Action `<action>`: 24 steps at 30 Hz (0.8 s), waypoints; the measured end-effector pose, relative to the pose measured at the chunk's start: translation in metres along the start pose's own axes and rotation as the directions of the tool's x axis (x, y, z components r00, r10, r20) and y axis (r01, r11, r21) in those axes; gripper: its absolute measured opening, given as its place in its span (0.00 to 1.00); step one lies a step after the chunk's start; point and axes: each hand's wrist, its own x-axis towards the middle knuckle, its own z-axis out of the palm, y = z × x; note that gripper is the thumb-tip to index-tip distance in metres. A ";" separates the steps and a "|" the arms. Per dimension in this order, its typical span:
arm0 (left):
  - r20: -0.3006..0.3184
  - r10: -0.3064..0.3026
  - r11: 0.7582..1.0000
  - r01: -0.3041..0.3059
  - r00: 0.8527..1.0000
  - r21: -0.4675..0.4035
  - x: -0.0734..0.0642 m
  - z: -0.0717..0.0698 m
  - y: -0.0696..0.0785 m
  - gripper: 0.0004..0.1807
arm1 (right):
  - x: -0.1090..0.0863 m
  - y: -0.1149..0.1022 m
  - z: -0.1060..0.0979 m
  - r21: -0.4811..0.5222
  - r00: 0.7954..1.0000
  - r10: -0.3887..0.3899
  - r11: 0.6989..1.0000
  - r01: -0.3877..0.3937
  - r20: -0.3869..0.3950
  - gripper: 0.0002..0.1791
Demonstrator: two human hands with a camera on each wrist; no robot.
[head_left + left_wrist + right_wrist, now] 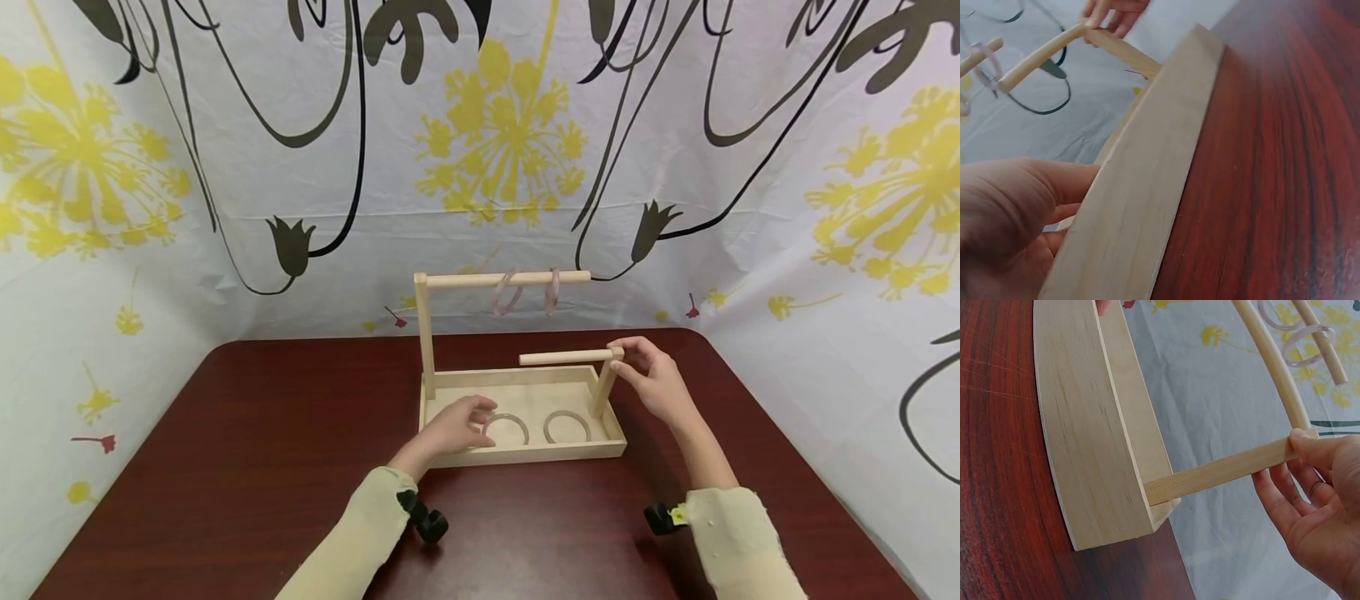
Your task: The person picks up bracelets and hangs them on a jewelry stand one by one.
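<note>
A pale wooden tray [517,455] carries a tall stand with a horizontal bar [465,281] and a shorter post [1229,469] with its own bar [562,357]. Two translucent bangles hang on the tall bar, one a pinkish bangle [552,292]. On the tray floor lie a left bangle [516,417] and a right bangle [567,413]. My left hand [459,425] reaches over the front wall, thumb and fingers apart at the left bangle's edge; contact is unclear. My right hand [654,379] pinches the top of the shorter post between thumb and fingers.
The tray stands on a dark red wood-grain table [300,433], not far from its back edge. A patterned white cloth [300,183] with yellow flowers hangs behind and at both sides. A black wrist camera [430,521] is strapped to the left sleeve.
</note>
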 end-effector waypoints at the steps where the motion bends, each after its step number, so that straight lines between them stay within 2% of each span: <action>1: 0.007 0.015 0.999 -0.015 1.000 0.035 0.000 0.000 0.000 0.32 | 0.000 0.000 0.000 0.000 1.000 0.001 1.000 -0.001 0.000 0.15; 9: 0.075 0.080 0.966 -0.096 0.994 0.242 0.005 -0.001 0.003 0.29 | -0.002 0.000 0.000 -0.003 1.000 0.001 1.000 -0.001 -0.003 0.15; 12: 0.103 0.101 0.952 -0.126 0.990 0.278 0.006 -0.002 0.004 0.29 | -0.002 0.000 0.000 -0.003 1.000 -0.004 1.000 0.004 -0.005 0.15; 16: 0.125 0.090 0.937 -0.127 0.988 0.324 0.006 -0.004 0.005 0.30 | -0.001 0.001 0.000 0.006 1.000 -0.012 1.000 0.012 -0.008 0.15; 21: 0.111 0.097 0.918 -0.132 0.989 0.373 0.008 -0.004 0.003 0.28 | -0.001 0.001 0.000 0.010 1.000 -0.007 1.000 0.007 -0.013 0.15; 24: 0.079 0.113 0.929 -0.134 0.990 0.346 0.008 -0.004 -0.001 0.28 | 0.000 0.001 0.000 0.013 1.000 0.003 1.000 -0.002 -0.013 0.15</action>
